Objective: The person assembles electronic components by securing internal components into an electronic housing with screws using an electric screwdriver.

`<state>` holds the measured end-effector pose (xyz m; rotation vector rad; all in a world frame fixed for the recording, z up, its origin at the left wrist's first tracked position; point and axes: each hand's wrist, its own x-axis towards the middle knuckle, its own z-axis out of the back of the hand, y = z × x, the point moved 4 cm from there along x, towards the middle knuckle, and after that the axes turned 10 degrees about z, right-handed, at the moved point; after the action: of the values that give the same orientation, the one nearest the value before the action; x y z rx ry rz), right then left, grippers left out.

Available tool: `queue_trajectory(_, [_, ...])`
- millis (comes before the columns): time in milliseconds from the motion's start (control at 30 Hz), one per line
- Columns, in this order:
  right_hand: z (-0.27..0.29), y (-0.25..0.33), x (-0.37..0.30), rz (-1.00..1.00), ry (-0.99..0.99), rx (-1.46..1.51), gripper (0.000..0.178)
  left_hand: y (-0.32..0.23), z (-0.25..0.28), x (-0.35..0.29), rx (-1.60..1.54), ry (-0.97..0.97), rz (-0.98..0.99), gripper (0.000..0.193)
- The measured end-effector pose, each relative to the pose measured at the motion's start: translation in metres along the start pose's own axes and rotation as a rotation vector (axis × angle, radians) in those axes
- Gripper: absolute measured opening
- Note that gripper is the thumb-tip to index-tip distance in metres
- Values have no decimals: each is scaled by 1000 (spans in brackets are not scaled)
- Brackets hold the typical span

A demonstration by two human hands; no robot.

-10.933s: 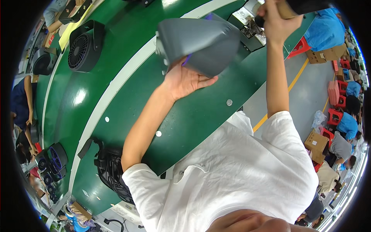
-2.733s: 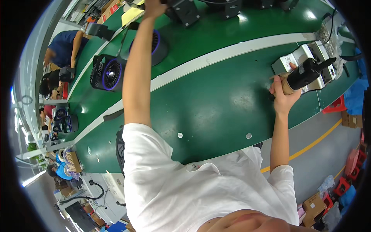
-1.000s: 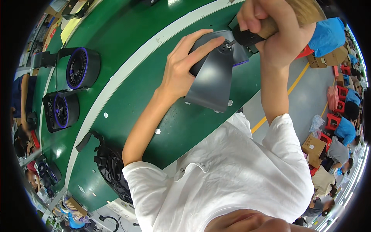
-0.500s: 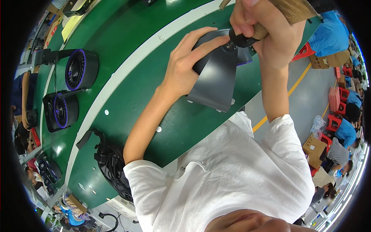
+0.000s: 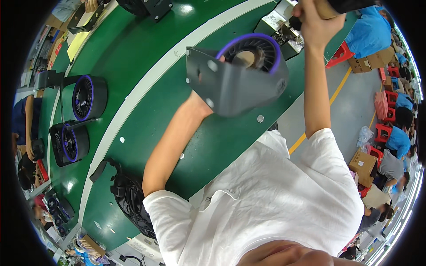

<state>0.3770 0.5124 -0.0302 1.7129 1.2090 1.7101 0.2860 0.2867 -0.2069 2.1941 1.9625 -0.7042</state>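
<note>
My left hand [image 5: 199, 98] reaches under a grey fan housing [image 5: 230, 88] with a purple ring [image 5: 255, 42] and holds it tilted above the green conveyor belt [image 5: 146, 66]. The housing hides most of that hand; only fingertips show at its upper edge. My right hand [image 5: 313, 23] is raised at the top of the view, gripping the handle of a power screwdriver [image 5: 329, 6] with a black body. The screwdriver is apart from the housing, up and to its right.
Two black fans with purple rings [image 5: 84, 97] [image 5: 66, 144] lie on the belt at left, and a black fan grille [image 5: 131, 199] sits near its front edge. A metal fixture [image 5: 284, 31] stands at the back. Seated people, red stools and cardboard boxes [image 5: 364, 164] fill the right side.
My right hand has lifted the screwdriver off the housing toward the top. The housing has turned, and its purple ring now faces the camera.
</note>
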Motion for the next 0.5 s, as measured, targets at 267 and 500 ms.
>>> queue_trajectory(267, [-3, -26, -19, 199, 150, -24, 49, 24, -14, -1, -243, 124, 239, 69])
queue_trajectory(500, [-24, 46, -14, 119, 189, 320, 48, 24, 0, 6, -212, 383, 321, 79])
